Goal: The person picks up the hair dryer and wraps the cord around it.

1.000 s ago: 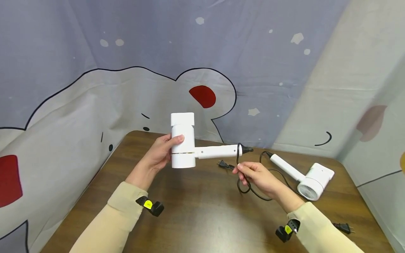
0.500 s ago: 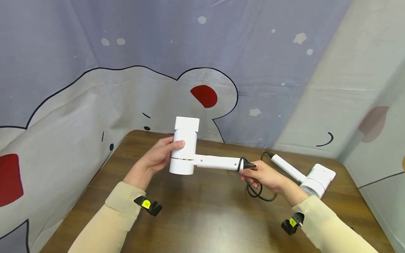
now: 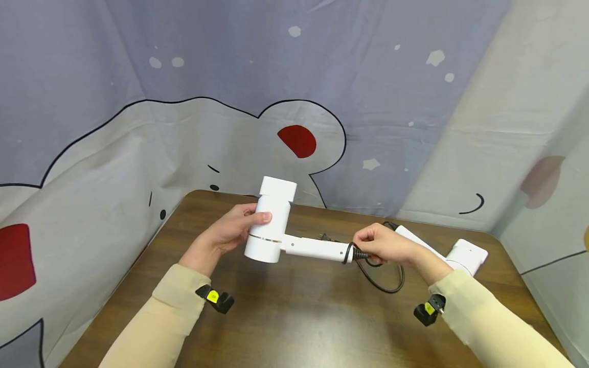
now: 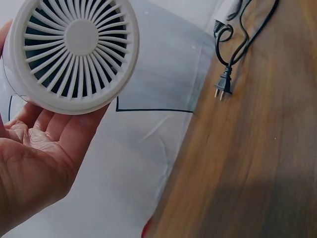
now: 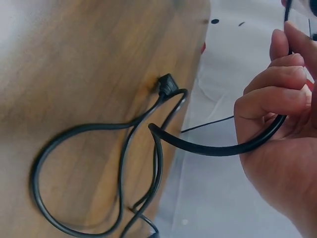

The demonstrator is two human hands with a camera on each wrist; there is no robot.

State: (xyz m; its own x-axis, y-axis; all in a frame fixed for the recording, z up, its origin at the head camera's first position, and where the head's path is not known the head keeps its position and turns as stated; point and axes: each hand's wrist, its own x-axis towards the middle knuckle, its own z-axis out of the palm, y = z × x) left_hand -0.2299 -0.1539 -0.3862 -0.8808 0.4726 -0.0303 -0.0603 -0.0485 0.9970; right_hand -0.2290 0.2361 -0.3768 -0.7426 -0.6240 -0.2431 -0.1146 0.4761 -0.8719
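Note:
Held above the table, a white hair dryer (image 3: 275, 212) has its handle pointing right and its barrel leaning slightly right. My left hand (image 3: 232, 227) grips the barrel, thumb across the front. The left wrist view shows the round slatted grille (image 4: 81, 37) at the barrel's end, with fingers behind it. A black cord (image 3: 399, 286) is looped once round the end of the handle. My right hand (image 3: 391, 246) pinches this cord beside the handle's end; its fingers curl round it in the right wrist view. From there the cord (image 5: 213, 150) hangs in loose loops down towards the table.
A second white hair dryer (image 3: 467, 255) lies at the right of the wooden table (image 3: 294, 317), partly behind my right arm. A black two-pin plug (image 4: 224, 82) lies near the table's far edge. A printed curtain (image 3: 230, 148) hangs behind.
The right hand has moved right and up to the handle's end, drawing the cord along. The hair dryer has come down a little and tilted, its handle end lower.

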